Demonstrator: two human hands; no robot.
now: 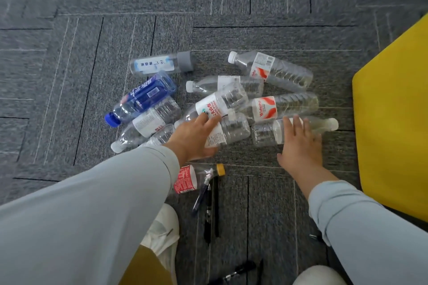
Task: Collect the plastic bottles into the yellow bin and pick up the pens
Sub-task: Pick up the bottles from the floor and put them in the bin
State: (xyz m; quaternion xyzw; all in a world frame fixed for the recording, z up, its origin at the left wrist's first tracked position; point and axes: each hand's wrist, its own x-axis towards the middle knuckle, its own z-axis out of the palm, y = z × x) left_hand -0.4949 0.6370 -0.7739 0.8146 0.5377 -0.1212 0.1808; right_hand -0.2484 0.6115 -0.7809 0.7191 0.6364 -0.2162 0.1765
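Left grip (196,139), released, was spread over a labelled bottle (236,128); right grip (300,146), released, over a white-capped bottle (324,125). Yellow bin (393,122) was seen at 3 o'clock, pens (208,213) at 6 o'clock.

The floor is covered with grey carpet tiles (69,76). Dark seams separate the tiles, and thin pale lines run in pairs across several of them. Adjacent tiles are laid with their lines at right angles to each other. A white shoe (162,227) rests on the carpet at lower centre. A tan trouser leg (143,266) covers its near end. A second white shoe (317,275) is partly visible at the bottom edge, right of centre, well apart from the first.
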